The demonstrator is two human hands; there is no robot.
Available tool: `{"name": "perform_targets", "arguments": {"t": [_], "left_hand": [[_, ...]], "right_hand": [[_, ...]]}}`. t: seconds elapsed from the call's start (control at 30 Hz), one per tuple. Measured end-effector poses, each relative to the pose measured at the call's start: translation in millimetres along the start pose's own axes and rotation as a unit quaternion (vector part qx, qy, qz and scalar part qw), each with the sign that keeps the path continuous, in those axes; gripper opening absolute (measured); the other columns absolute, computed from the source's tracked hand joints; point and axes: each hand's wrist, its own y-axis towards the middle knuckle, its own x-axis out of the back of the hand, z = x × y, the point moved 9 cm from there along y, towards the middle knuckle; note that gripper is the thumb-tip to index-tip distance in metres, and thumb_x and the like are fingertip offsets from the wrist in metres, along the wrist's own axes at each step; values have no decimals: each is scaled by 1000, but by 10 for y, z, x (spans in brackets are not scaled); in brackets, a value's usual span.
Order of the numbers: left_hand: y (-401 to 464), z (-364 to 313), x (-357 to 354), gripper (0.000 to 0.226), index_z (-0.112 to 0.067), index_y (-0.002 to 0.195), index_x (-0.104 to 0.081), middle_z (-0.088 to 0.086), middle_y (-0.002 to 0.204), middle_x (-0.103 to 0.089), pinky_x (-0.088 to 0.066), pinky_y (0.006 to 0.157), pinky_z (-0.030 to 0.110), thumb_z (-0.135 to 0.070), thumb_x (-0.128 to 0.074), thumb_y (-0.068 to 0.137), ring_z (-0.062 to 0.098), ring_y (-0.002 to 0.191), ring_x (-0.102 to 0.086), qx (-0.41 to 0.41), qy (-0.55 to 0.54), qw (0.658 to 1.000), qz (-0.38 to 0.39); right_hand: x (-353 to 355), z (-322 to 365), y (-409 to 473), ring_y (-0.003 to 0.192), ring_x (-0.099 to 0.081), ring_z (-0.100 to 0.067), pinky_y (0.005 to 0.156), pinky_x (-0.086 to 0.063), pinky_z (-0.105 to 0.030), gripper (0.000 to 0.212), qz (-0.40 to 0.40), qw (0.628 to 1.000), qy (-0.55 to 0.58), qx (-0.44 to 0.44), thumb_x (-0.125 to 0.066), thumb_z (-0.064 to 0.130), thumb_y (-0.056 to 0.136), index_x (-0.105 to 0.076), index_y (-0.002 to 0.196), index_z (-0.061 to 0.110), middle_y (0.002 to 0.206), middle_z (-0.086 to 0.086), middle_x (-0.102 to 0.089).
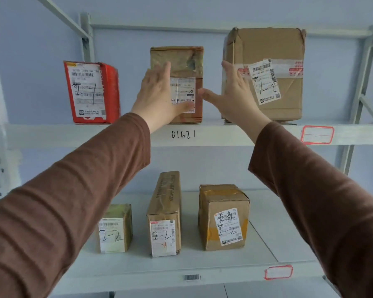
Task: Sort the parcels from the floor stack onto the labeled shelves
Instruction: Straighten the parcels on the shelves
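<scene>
A tall brown taped parcel (185, 59) stands upright in the middle of the upper shelf (52, 134), with a white label on its front. My left hand (157, 93) lies flat against its left front, fingers stretched upward and thumb across the label's lower part. My right hand (235, 97) is spread open just right of the parcel, its thumb tip at the parcel's right edge. A red parcel (91, 91) marked 2-1 stands to the left. A large cardboard box (274, 50) marked 1-2 stands to the right, partly behind my right hand.
On the lower shelf (202, 267) stand three parcels marked 2-2: a small one (114, 229), a long narrow one (164, 216) and a taped box (224, 218). Red-bordered tags (317, 134) (278, 272) sit on both shelf edges. Grey uprights frame both sides.
</scene>
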Motion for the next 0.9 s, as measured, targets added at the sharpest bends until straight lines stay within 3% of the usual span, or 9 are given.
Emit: {"name": "perform_targets", "arguments": {"t": [0.17, 0.3, 0.37, 0.47, 0.57, 0.67, 0.77, 0.9], "left_hand": [[-17, 540, -15, 129, -10, 161, 12, 24, 168, 7, -9, 127, 47, -71, -68, 80, 35, 157, -1, 12, -26, 999, 36], [26, 761, -175, 129, -6, 160, 12, 24, 168, 2, -15, 124, 41, -68, -69, 81, 34, 156, -11, 41, -48, 995, 80], [52, 806, -255, 128, -7, 161, 12, 22, 168, -10, -28, 119, 40, -65, -71, 82, 34, 152, -27, 56, -72, 991, 97], [104, 836, -357, 123, -8, 161, 10, 20, 157, -40, -44, 96, 35, -59, -73, 85, 35, 132, -53, 76, -93, 985, 120], [181, 838, -429, 121, -7, 160, 4, 17, 143, -54, -48, 86, 35, -55, -76, 84, 34, 115, -63, 86, -92, 982, 139], [257, 843, -503, 108, -6, 155, -14, 12, 127, -62, -53, 83, 39, -55, -78, 82, 30, 101, -67, 91, -77, 981, 154], [334, 819, -565, 103, -3, 152, -19, 13, 128, -60, -50, 85, 38, -52, -79, 83, 28, 102, -63, 100, -67, 978, 172], [417, 789, -620, 112, -2, 157, -7, 18, 137, -55, -45, 78, 36, -49, -78, 85, 28, 97, -56, 128, -52, 972, 193]], "right_hand": [[-364, 113, -50, 154, -25, -28, 125, -23, -46, 105, 26, 999, -3, -47, -71, 57, 89, -11, 164, 13, 170, -5, -21], [-512, -19, -54, 154, -27, -27, 122, -28, -43, 112, 60, 994, -4, -94, -75, 53, 87, -5, 165, 14, 171, -6, -20], [-581, -83, -35, 153, -30, -27, 121, -32, -42, 114, 84, 990, 0, -111, -77, 51, 87, -3, 165, 14, 169, -8, -24], [-680, -172, 13, 145, -42, -31, 112, -45, -48, 115, 109, 984, 13, -138, -80, 49, 85, -4, 165, 18, 163, -12, -38], [-746, -222, 65, 132, -54, -30, 95, -53, -40, 107, 130, 981, 14, -142, -81, 41, 87, -9, 164, 20, 152, -15, -50], [-800, -236, 131, 105, -66, -25, 78, -55, -35, 93, 147, 980, -9, -132, -81, 32, 89, -21, 160, 22, 133, -10, -64], [-872, -263, 220, 98, -69, -26, 83, -61, -42, 75, 161, 979, -17, -126, -81, 25, 88, -36, 148, 19, 122, -7, -68], [-962, -286, 330, 86, -66, -19, 77, -59, -34, 66, 179, 975, -34, -128, -79, 22, 90, -39, 142, 14, 110, 1, -64]]}}
